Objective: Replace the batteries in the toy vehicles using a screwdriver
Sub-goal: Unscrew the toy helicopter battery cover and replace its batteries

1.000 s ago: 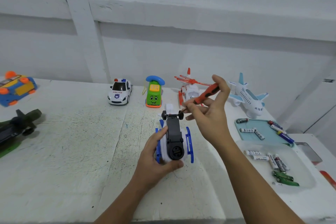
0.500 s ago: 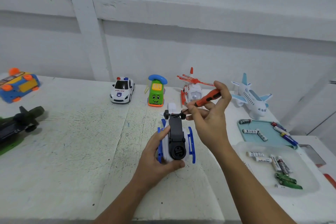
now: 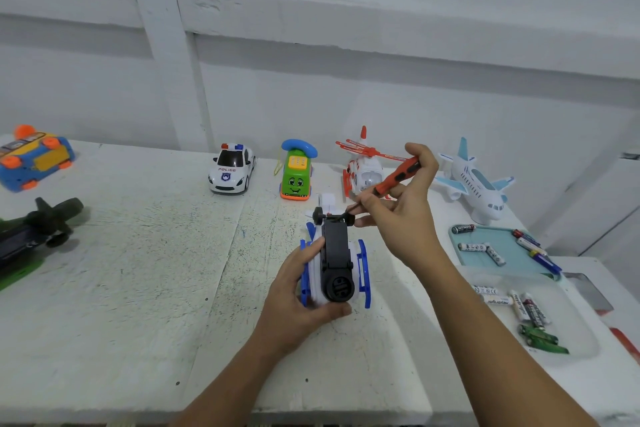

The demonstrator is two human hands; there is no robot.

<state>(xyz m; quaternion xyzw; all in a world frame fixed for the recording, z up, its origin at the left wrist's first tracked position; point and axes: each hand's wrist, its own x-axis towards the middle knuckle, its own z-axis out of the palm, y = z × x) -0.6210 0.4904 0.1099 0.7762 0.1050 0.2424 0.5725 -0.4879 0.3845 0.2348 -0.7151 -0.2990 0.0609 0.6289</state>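
A white painted tabletop [image 3: 138, 305] with scuffs and dark specks runs up to a white panelled wall [image 3: 346, 45]. At its far left edge lie a dark green toy aircraft [image 3: 38, 229] and, behind it, a blue toy vehicle with orange wheels [image 3: 33, 158]. On the right sit a clear plastic tray [image 3: 568, 309] near the front and a light teal tray [image 3: 509, 241] just behind it. Along the back stand a white and pale blue toy aeroplane [image 3: 474, 184], a red and white toy helicopter [image 3: 363, 172], a green toy phone car with a smiling face [image 3: 296, 173] and a white toy police car [image 3: 231, 168].

In the middle of the tabletop the task's toy – a white toy vehicle with blue side rails [image 3: 337, 264] – lies upside down, its black underside facing up. The left hand [image 3: 294, 302] grips it from the left side, fingers curled round the body and thumb across the near end. The right hand [image 3: 405, 215] hovers over the toy's far end, its fingers pinched tight on an orange and black screwdriver [image 3: 398, 175]; the shaft slants down to the left, with the tip at the small black axle there – whether it touches a screw cannot be told.

White, black and red-blue batteries [image 3: 473, 247] lie loose in the teal tray; white, dark and green batteries [image 3: 531, 309] lie in the clear one
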